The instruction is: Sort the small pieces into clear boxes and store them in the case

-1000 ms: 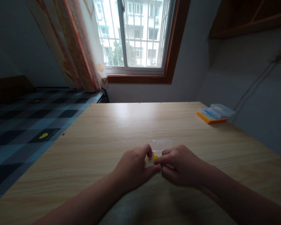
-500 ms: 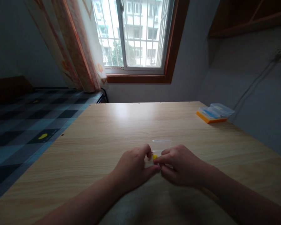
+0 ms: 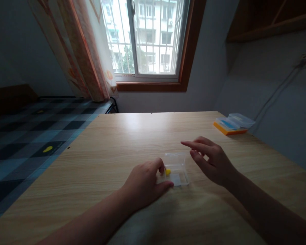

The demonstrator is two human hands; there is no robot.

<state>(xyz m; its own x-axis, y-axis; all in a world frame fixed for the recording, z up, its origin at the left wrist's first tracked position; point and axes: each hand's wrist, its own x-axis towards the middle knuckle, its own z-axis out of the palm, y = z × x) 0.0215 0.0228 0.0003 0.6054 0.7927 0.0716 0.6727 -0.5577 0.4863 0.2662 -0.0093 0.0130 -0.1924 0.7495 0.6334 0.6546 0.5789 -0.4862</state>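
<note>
A small clear plastic box point(image 3: 185, 178) rests on the wooden table, its lid point(image 3: 175, 159) tilted back on the far side. Inside it, by the left wall, sits a little yellow piece point(image 3: 167, 172) of unclear kind. A whitish rectangular patch point(image 3: 176, 179) shows in the box's near part. My left hand point(image 3: 147, 179) grips the box by its left end, thumb at the near edge and fingers curled behind. Beyond the box's right side, my right hand point(image 3: 209, 160) hovers above the table with the index finger stretched out and no object visible in it.
At the table's point(image 3: 112, 149) far right corner stands an orange-based case point(image 3: 231, 124) with a clear lid and something blue inside. Left of the table is a bed with a checked cover point(image 3: 22, 153). A curtain point(image 3: 83, 51) hangs beside the window.
My right hand has left the box, moving up and to the right, and its index finger is now extended. My left hand keeps its hold, and more of the box's inside shows.
</note>
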